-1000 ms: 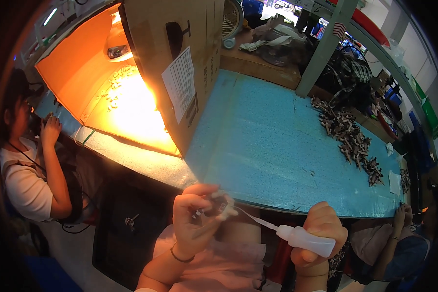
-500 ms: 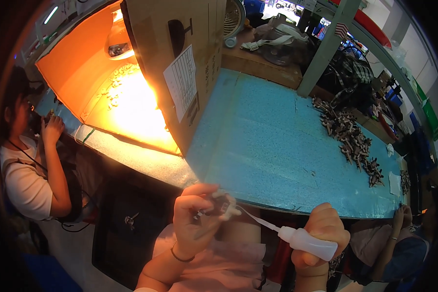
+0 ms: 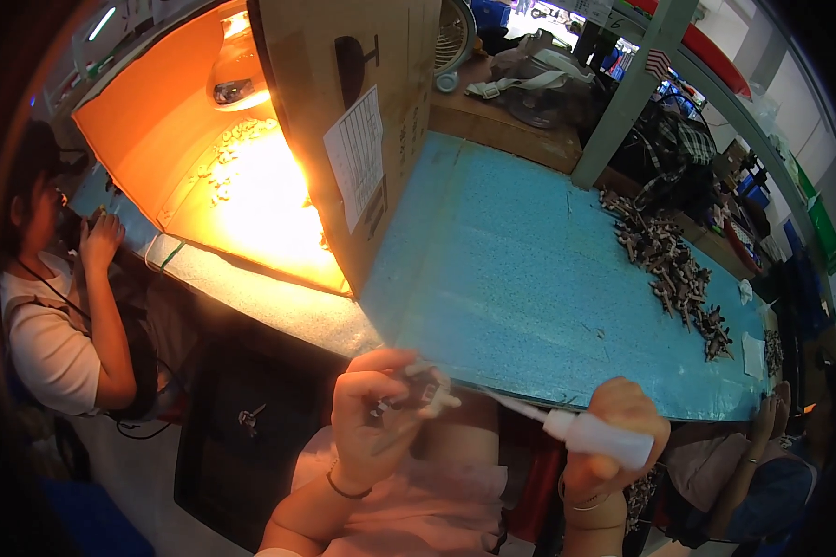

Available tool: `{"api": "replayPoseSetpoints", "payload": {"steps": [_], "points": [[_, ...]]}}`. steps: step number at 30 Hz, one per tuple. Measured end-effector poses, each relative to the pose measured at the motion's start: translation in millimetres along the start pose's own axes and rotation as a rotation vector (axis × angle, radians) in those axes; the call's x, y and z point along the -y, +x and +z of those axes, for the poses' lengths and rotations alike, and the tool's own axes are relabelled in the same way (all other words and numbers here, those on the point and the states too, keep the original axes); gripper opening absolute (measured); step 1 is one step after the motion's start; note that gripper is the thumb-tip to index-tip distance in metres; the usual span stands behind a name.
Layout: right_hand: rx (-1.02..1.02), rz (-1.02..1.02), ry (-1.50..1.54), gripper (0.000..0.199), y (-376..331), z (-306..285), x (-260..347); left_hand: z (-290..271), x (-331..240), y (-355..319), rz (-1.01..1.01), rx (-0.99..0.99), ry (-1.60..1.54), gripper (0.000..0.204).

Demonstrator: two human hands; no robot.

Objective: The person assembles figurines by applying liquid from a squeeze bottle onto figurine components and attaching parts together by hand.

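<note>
My left hand [image 3: 373,413] pinches a small pale part [image 3: 427,392] between thumb and fingers, just below the front edge of the blue table [image 3: 529,278]. A white squeeze bottle [image 3: 596,436] sits in my right hand [image 3: 615,436]. Its long thin nozzle points left, and the tip touches the small part. Both hands hover over my lap, close to the table edge.
A cardboard box [image 3: 344,121] lit orange inside by a lamp [image 3: 237,70] stands at the table's left. A row of small dark parts [image 3: 669,269] lies along the right side. A person in a white top [image 3: 46,316] sits at the left. Another person's hand [image 3: 771,418] shows at the right.
Both hands stay nearly in place; the bottle's nozzle remains against the small part, with only slight shifting.
</note>
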State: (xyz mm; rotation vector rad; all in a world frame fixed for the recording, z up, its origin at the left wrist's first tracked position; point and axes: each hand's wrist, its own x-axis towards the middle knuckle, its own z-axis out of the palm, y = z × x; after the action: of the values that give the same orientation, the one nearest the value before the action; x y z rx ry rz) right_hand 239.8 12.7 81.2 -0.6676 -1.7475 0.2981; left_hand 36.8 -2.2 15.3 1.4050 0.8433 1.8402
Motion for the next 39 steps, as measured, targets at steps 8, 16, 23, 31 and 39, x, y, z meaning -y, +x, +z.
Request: {"api": "replayPoseSetpoints", "payload": {"steps": [8,16,23,31,39], "points": [[-0.021,0.601,0.343,0.025,30,44,-88,-14,-6,-7,-0.066,-0.107,-0.081,0.037],[0.083,0.554,-0.039,0.036,42,68,-221,-37,-12,-10,-0.02,-0.15,-0.137,0.036],[0.343,-0.015,-1.065,0.032,51,60,-147,-66,-7,-19,-0.05,-0.257,-0.15,0.037],[0.745,-0.256,-0.516,0.006,78,177,40,-99,-7,-21,0.095,-0.488,-0.028,0.044],[0.448,0.099,-1.393,0.031,84,342,-98,-126,-32,-33,0.121,-0.504,0.063,0.04]]}}
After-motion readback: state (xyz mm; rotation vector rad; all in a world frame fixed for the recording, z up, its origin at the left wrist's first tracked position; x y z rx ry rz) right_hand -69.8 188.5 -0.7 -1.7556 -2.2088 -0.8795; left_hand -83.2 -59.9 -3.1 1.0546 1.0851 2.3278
